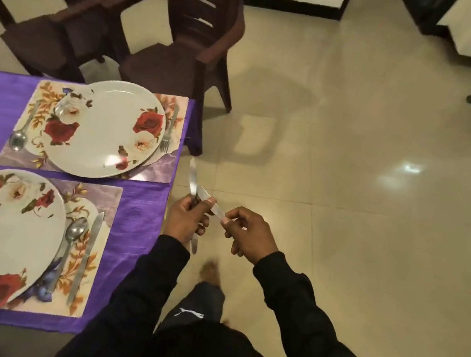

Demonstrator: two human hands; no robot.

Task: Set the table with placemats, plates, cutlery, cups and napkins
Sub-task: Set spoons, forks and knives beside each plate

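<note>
Cutlery (193, 182) is gripped by the left hand (185, 221), one piece pinched by the right hand (249, 236) above the floor (348, 196); a drop is risked.

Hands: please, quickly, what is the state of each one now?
Left hand: closed on upright knives.
Right hand: pinches the end of another knife, which the left hand holds too.

no readable text, trousers (201, 305) (white leaping-cat logo only)
</note>
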